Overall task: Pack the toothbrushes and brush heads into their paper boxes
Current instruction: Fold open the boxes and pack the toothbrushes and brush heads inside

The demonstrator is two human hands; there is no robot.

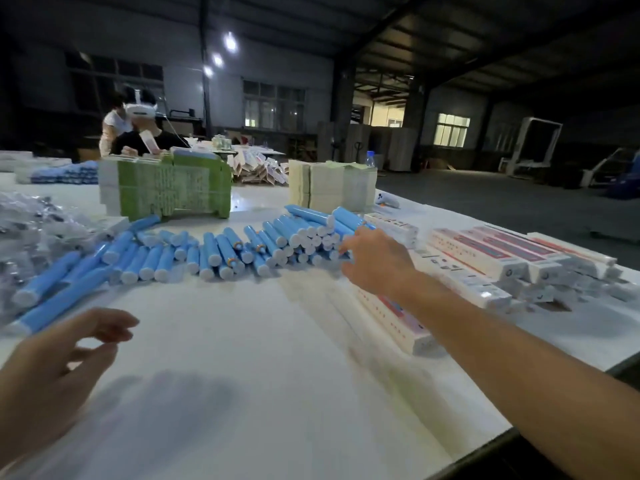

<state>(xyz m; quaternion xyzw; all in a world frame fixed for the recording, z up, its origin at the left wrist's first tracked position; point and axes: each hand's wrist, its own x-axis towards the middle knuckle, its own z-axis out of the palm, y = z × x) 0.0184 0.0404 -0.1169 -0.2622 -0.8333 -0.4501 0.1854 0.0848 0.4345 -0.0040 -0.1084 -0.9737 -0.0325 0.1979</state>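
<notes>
White table [242, 358] fills most of the view, bare in the middle between the two hands.

Blue toothbrush handles [221, 251] lie in a long loose row across the table, beyond both hands. White end caps face the camera. The row is piled higher at its right end, right at the right fingertips.

Paper boxes [485, 258], white with red print, are stacked flat to the right of the right fingers. One long box [398, 317] lies under the right forearm, end toward the camera.

Green crate-like stack [173, 192] sits beyond the toothbrushes, well past the left fingers. Pale bundled stack [332, 185] sits beyond the right fingers, behind the pile.

Clear plastic bags [38, 223] are heaped left of the toothbrush row, beyond the left fingers; contents too blurred to tell.

Right hand [374, 261]: arm stretched out, fingers spread and open, tips at the near edge of the raised toothbrush pile. Motion blur there, so I cannot tell whether they touch a handle. Nothing gripped.

Left hand [65, 355]: hovers low over the near left of the table, fingers loosely curled, thumb and forefinger apart, empty. Nearest toothbrush lies just beyond its fingertips.

A person wearing a headset [142, 110] sits at the far left end of the table.

Water bottle [370, 159] stands behind the pale stack.
</notes>
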